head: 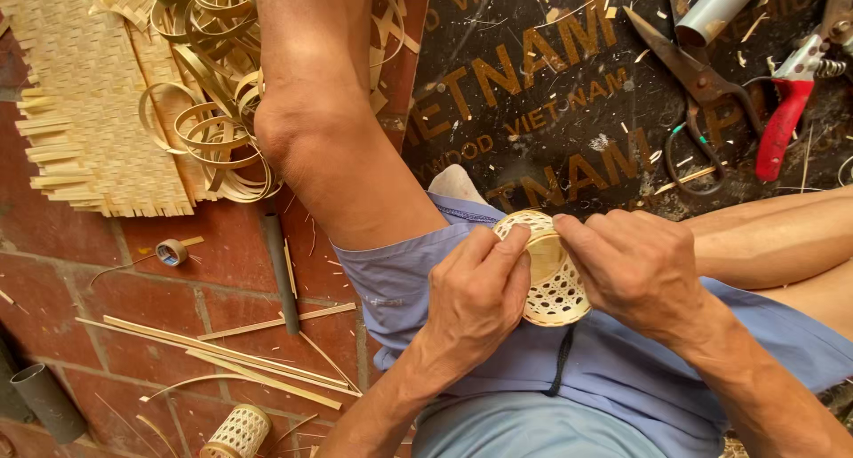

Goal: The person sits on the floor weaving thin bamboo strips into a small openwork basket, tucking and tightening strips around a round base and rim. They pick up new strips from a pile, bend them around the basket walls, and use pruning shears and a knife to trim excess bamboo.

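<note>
Both hands meet at centre frame over the lap: left hand [475, 294] and right hand [635, 267] each pinch the rim of 1 small woven basket [553, 285], fingers closed on it. Judgement: steady the rim, work strips evenly. Red brick floor [222, 245] lower left carries bamboo strips [222, 356]; woven mat [84, 94] upper left; scissors [697, 85] and red pruners [791, 94] upper right.

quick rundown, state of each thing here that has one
small woven basket: on its side in the lap, held by both hands
left hand: gripping the basket rim
right hand: pinching the rim
scissors: lying open
red-handled pruners: lying unheld
second woven basket: on its side on the bricks
tape roll: lying loose
</note>
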